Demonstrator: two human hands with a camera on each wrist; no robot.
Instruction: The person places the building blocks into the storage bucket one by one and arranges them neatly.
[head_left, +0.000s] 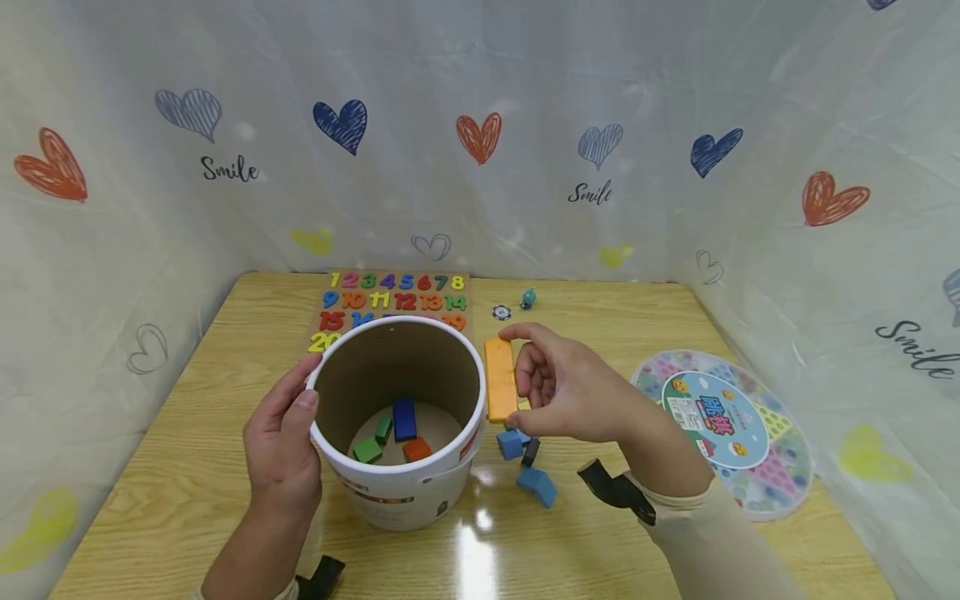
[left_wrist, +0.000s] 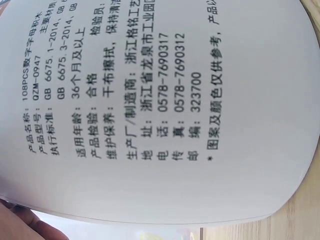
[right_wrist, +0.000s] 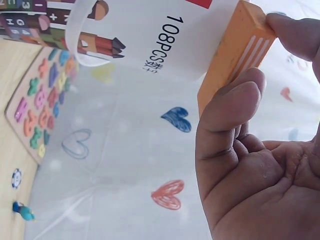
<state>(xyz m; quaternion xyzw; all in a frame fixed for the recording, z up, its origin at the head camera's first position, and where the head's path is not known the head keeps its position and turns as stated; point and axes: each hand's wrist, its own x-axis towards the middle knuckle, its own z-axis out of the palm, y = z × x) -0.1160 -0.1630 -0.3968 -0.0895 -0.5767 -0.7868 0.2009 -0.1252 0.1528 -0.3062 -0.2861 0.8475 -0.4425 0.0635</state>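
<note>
A white bucket (head_left: pixel 405 500) stands on the table, its open top facing me. My left hand (head_left: pixel 285 442) grips its rim at the left, thumb over the edge. Inside lie a dark blue block (head_left: pixel 404 418), an orange-red block (head_left: pixel 417 450) and two green blocks (head_left: pixel 368 450). Just right of the rim, my right hand (head_left: pixel 570 383) pinches a long orange block (head_left: pixel 500 379) by its ends, between thumb and index finger. White stripes mark one side of that orange block (right_wrist: pixel 235 55) in the right wrist view. The left wrist view shows mostly the printed bucket wall (left_wrist: pixel 150 190).
Blue blocks (head_left: pixel 536 486) and a dark block (head_left: pixel 531 452) lie right of the bucket. Behind it is a number board (head_left: pixel 390 302). A poker-chip-like disc (head_left: pixel 501 312) and a small teal figure (head_left: pixel 528 298) sit farther back. A round game box (head_left: pixel 720 425) rests at the right.
</note>
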